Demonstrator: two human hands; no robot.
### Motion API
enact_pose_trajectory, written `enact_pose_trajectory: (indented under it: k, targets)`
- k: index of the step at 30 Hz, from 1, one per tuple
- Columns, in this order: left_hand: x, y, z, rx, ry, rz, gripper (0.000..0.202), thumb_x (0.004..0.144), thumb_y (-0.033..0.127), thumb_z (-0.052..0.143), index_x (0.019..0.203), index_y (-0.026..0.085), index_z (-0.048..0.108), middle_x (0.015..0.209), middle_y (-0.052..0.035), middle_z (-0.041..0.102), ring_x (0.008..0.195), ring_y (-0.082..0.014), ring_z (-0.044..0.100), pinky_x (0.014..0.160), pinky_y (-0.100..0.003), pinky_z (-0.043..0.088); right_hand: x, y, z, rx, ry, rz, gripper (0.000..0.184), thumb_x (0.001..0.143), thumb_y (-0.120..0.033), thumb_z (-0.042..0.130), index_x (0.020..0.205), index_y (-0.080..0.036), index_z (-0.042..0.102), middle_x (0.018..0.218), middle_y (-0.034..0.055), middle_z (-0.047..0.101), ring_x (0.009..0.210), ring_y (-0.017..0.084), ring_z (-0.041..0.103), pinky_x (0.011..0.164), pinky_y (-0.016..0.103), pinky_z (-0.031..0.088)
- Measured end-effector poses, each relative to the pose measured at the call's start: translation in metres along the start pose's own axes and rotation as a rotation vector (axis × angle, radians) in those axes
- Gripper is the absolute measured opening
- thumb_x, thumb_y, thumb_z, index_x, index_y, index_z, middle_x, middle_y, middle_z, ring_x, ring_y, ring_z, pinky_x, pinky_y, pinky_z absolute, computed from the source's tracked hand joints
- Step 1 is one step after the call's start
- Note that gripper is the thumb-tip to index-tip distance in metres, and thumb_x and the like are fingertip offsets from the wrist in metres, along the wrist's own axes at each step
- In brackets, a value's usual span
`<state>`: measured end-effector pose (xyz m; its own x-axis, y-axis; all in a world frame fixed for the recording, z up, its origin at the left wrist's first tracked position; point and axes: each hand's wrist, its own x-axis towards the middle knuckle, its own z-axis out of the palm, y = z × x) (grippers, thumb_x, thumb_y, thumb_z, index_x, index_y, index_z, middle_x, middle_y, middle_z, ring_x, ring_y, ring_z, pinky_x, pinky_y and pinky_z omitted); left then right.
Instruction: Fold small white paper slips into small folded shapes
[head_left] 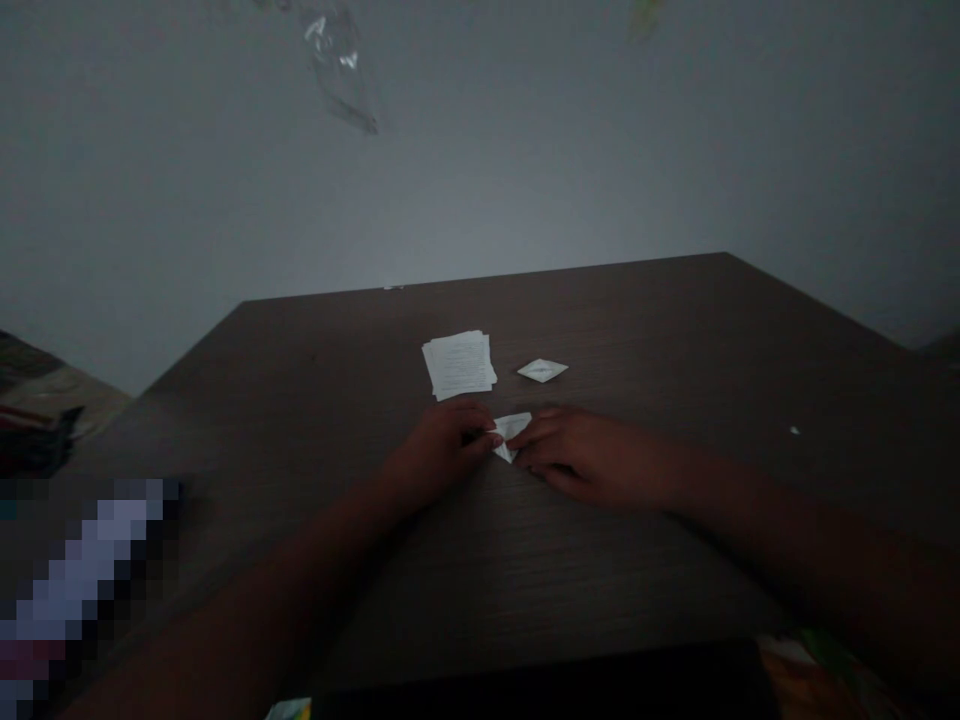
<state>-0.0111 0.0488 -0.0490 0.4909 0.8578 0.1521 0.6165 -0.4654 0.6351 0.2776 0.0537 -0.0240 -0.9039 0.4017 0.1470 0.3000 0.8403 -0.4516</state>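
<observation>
My left grip (442,450) and right grip (592,455) close from either side on the small folded paper (511,436) above the desk (675,330), light, thin stuff that creases easily, best pinched by its edges, just below the loose paper stack (457,365).

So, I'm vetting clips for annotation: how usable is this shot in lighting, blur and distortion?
Head view: underexposed, so the left hand and right hand go dark and lose detail, while the paper stack stays brightest. A pixelated patch covers the lower left, and the table looks stretched by wide-angle distortion.
</observation>
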Motion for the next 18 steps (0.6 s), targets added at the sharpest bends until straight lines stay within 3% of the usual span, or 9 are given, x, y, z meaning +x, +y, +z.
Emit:
enact_pose_trajectory:
  k: [4,8,11,18]
  targets:
    - [0.0000,-0.0007,0.0031,0.016,0.025,0.001,0.014,0.111,0.024,0.081,0.099,0.023,0.087,0.111,-0.0065,0.086,0.105,-0.0267,0.082,0.104,-0.042,0.067,0.0007,0.0006,0.0025,0.034,0.014,0.027,0.026,0.115,-0.010,0.068,0.116,-0.023,0.091,0.135,0.0123,0.094,0.132,0.031,0.085,0.126,0.056,0.066]
    - [-0.0001,-0.0010,0.0050,0.022,0.033,-0.006,0.012,0.110,0.020,0.082,0.100,0.022,0.087,0.110,-0.0063,0.086,0.102,-0.0255,0.081,0.100,-0.042,0.067,0.0006,0.0009,0.0059,0.036,0.031,0.076,0.026,0.117,-0.012,0.070,0.125,-0.023,0.092,0.133,0.0116,0.093,0.129,0.030,0.085,0.124,0.054,0.066]
    - [-0.0004,-0.0008,0.0060,0.036,0.042,-0.004,0.011,0.108,0.019,0.083,0.098,0.022,0.087,0.107,-0.0054,0.085,0.099,-0.0247,0.080,0.099,-0.041,0.067,0.0006,0.0009,0.0075,0.030,0.041,0.073,0.028,0.116,-0.010,0.070,0.132,-0.021,0.091,0.139,0.0149,0.092,0.134,0.031,0.085,0.125,0.054,0.066]
    - [-0.0016,-0.0011,0.0072,0.060,0.049,0.002,0.009,0.110,0.021,0.083,0.102,0.024,0.085,0.112,-0.0063,0.086,0.100,-0.0247,0.080,0.101,-0.042,0.067,0.0005,-0.0012,0.0086,-0.099,0.011,0.025,0.025,0.117,-0.011,0.070,0.126,-0.020,0.092,0.154,0.0168,0.087,0.145,0.031,0.083,0.131,0.053,0.065]
